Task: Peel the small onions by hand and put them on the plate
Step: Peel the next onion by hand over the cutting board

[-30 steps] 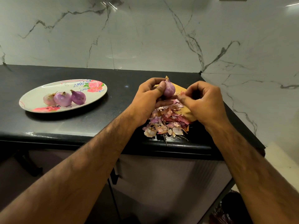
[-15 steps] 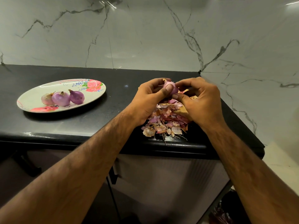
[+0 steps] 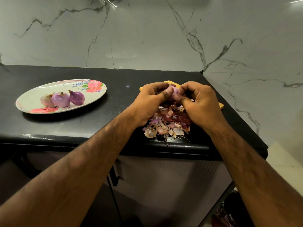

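Note:
A small pinkish onion is held between both hands above a pile of peels. My left hand grips it with thumb and curled fingers. My right hand pinches it from the right side, fingertips on its skin. Most of the onion is hidden by the fingers. On the left of the black counter lies an oval floral plate with three peeled purple onions side by side.
Under the hands, a heap of dry onion peels lies on a yellow board near the counter's front edge. A marble wall rises behind and to the right. Below the counter are cabinet doors.
My right hand has closed in from the right onto the onion. Both hands have come together and sunk slightly; the onion's tip no longer sticks up.

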